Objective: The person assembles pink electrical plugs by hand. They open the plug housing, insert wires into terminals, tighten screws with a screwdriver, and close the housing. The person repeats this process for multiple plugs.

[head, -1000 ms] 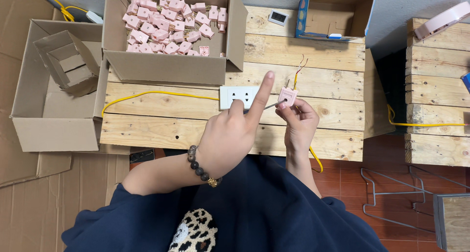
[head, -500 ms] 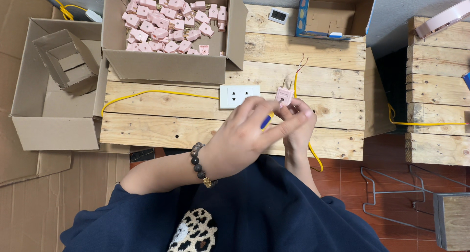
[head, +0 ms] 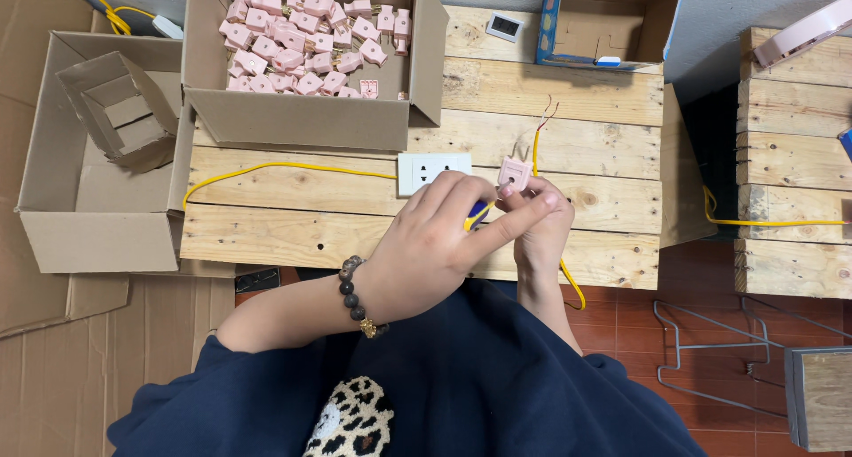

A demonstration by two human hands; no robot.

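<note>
The wooden pallet table (head: 355, 235) carries a large open box (head: 302, 120) at its rear left corner; the plug parts (head: 306, 40) lie inside it. A smaller open box (head: 608, 27) sits at the rear right corner, with a small display unit (head: 508, 26) just left of it. The wall socket (head: 428, 170) lies near the table's middle. An empty carton (head: 98, 200) stands beyond the left edge. A second pallet (head: 790, 155) stands right of the table, apparently apart from it.
</note>
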